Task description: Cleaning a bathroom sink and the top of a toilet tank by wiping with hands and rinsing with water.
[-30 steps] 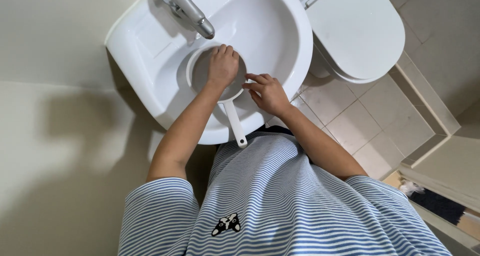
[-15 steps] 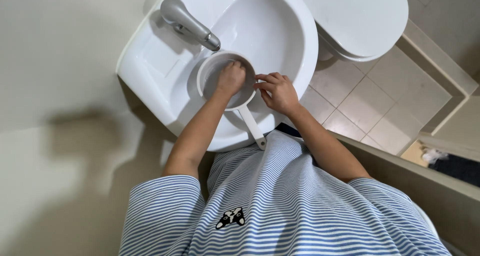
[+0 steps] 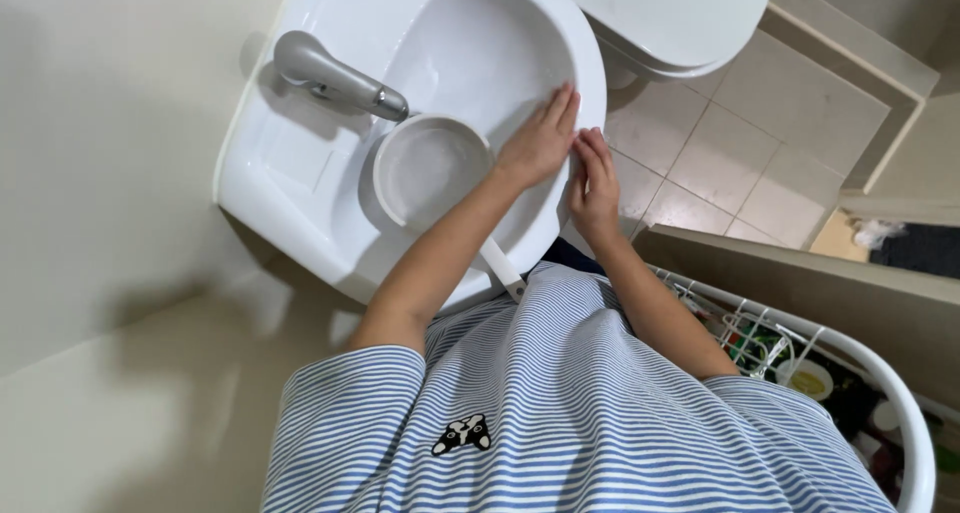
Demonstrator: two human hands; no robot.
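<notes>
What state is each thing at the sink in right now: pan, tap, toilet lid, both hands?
Small pan: upright in the sink, under the spout, nothing visible inside, nobody holding it.
Tap: no running water visible.
Toilet lid: closed.
Left hand: flat on the basin's inner wall, fingers straight, empty.
Right hand: resting on the sink rim, empty.
Wire basket: holding assorted items.

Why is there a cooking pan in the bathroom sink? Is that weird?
A bit odd, yes. A small grey saucepan sits in the white sink under the tap, its handle poking over the front rim. The left hand and right hand rest by the rim, off the pan. Nothing looks spilled or broken.
</notes>
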